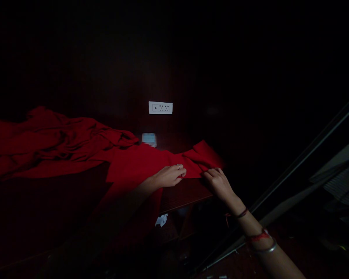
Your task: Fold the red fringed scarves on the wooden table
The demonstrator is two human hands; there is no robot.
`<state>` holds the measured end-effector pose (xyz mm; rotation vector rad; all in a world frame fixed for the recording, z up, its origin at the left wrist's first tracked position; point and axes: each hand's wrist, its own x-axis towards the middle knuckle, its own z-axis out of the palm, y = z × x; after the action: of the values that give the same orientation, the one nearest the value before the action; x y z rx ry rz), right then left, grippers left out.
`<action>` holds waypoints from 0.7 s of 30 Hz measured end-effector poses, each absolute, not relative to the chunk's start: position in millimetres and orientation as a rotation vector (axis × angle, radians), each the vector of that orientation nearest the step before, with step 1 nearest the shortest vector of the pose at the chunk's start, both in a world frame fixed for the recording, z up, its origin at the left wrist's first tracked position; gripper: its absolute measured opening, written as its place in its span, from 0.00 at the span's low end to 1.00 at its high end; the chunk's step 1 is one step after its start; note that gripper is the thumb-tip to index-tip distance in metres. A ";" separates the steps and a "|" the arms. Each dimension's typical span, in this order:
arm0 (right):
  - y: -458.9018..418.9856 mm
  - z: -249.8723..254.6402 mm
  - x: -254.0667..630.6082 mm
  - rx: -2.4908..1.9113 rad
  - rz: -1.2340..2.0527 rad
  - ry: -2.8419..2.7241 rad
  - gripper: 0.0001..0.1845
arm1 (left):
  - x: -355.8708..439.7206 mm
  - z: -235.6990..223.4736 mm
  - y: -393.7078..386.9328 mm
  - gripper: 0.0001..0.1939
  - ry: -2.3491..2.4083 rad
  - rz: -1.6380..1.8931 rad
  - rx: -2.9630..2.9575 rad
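A red cloth (139, 161) lies across a dark wooden surface, smooth in the middle and bunched in deep folds toward the left. Its near part drops over the front edge. My left hand (171, 175), with a ring on one finger, is closed at the cloth's near edge, fingers curled onto the fabric. To its right, my right hand (218, 181) pinches the same edge close to the cloth's right end, where the fabric is creased and raised. Bands and a metal bangle circle my right wrist and forearm. My fingertips are partly hidden in both hands.
A white socket plate (160, 107) is on the dark back wall. Below it, a small pale blurred item (149, 139) rests behind the cloth. Crumpled white paper (161, 220) sits under the wooden top (186, 193). A long slanted edge (308, 155) runs along the right; much is too dark to make out.
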<state>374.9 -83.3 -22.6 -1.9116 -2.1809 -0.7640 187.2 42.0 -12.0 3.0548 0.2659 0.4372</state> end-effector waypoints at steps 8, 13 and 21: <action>-72.8 7.5 367.0 -1.905 -0.622 -2.224 0.13 | 173.0 -24.5 94.0 0.26 0.802 0.179 2.885; -18.4 10.9 361.3 -2.149 -0.716 -1.928 0.22 | 144.7 -32.5 108.1 0.32 0.994 0.026 2.869; 22.6 47.4 407.3 -2.383 -0.609 -1.525 0.22 | 91.3 -31.5 114.1 0.31 1.224 -0.012 2.848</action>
<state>407.3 22.6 47.4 -2.3830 -1.5247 -0.6091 91.3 114.1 -31.5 2.8476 1.2241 -0.0117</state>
